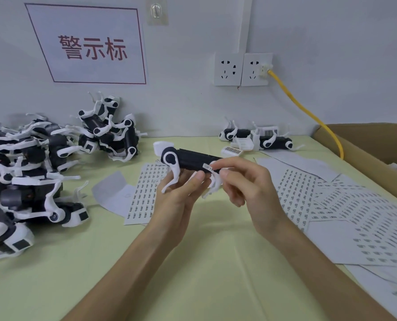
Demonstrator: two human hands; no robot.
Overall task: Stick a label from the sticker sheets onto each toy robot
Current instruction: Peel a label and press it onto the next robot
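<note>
**Label on a Hand-Held Toy Robot**

The left hand (pixel 179 198) carries the toy robot (pixel 193 159) from below, its grip curled round the black body and the white foreleg, holding it level above the middle of the desk (pixel 216 262); the right hand (pixel 248 184), at 3 o'clock of the robot, has its grip pinched, thumb and forefinger closed on the white hind leg; a small white label (pixel 207 167) sits on the black flank, at 9 o'clock of the forefinger tip and just beside it; whether the fingertip touches the label cannot be told.

One sticker sheet (pixel 142 198) lies flat on the desk beneath the left hand, printed with rows of small dark labels; further sticker sheets (pixel 336 205) overlap in a fan at 4 o'clock of the view, reaching the lower right edge.

A heap of toy robots (pixel 31 158), black with white legs, fills 9 o'clock; two more robots (pixel 257 139) lie by the wall at 1 o'clock, with a barcoded white piece (pixel 232 151) just beside them.

A cardboard box (pixel 366 144) stands at 3 o'clock; a yellow cable (pixel 308 112) runs from the wall sockets (pixel 242 69) at 12 o'clock down toward the box; a red-bordered sign (pixel 88 46) hangs at 11 o'clock.
</note>
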